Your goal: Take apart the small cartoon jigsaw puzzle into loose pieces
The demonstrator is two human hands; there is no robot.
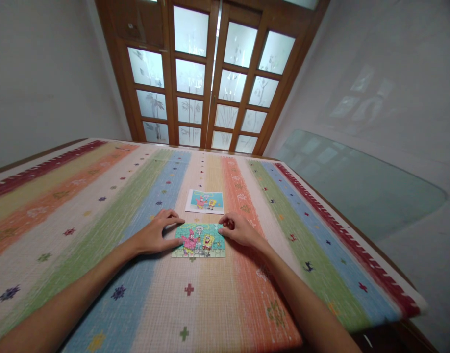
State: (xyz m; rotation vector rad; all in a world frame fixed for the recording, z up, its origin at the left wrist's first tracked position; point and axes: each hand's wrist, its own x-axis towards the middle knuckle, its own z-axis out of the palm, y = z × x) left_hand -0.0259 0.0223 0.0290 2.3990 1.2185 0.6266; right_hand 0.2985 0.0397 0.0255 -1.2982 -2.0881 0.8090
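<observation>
A small jigsaw puzzle (199,241) lies flat on the striped tablecloth, its pieces joined into a picture of a pink starfish, a pale squid-like figure and a yellow sponge character. At its left side rests my left hand (159,234), thumb and index finger spread apart, their tips touching its edge. My right hand (241,229) is curled at the upper right corner, with thumb and index finger closed on the puzzle's edge. Just beyond the puzzle lies a printed picture card (205,202) showing the same characters.
The striped tablecloth (118,255) covers a wide table. Wooden doors with frosted panes (190,76) stand past its far edge. Pale walls (48,68) rise on both sides, and a greenish glass-like panel (357,176) is at the right.
</observation>
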